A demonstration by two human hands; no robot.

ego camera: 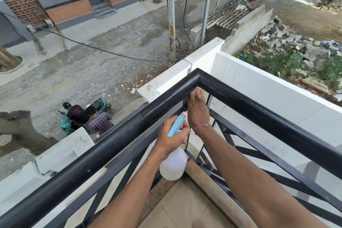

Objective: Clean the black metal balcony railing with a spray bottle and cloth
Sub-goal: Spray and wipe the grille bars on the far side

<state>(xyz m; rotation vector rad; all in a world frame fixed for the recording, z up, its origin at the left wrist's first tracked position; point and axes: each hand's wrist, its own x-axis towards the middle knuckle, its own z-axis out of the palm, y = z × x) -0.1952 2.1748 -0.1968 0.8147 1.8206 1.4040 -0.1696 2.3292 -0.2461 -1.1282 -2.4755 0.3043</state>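
Observation:
The black metal railing (118, 140) forms a corner ahead of me, and its top rail looks wet and glossy. My left hand (171, 138) grips the neck of a spray bottle (173, 165) with a translucent white body, a blue trigger head and a pink nozzle, held just inside the left rail with the nozzle pointing toward the corner. My right hand (197, 111) reaches up under the corner joint, back toward me, fingers stretched upward and touching the corner post. No cloth shows; the palm side is hidden.
Diagonal black bars (246, 151) fill the railing below the top rail. A white parapet wall (262, 87) runs outside the right rail. The tiled balcony floor (183, 207) is below me. Far down are a street, people by a scooter (87, 118), poles and cables.

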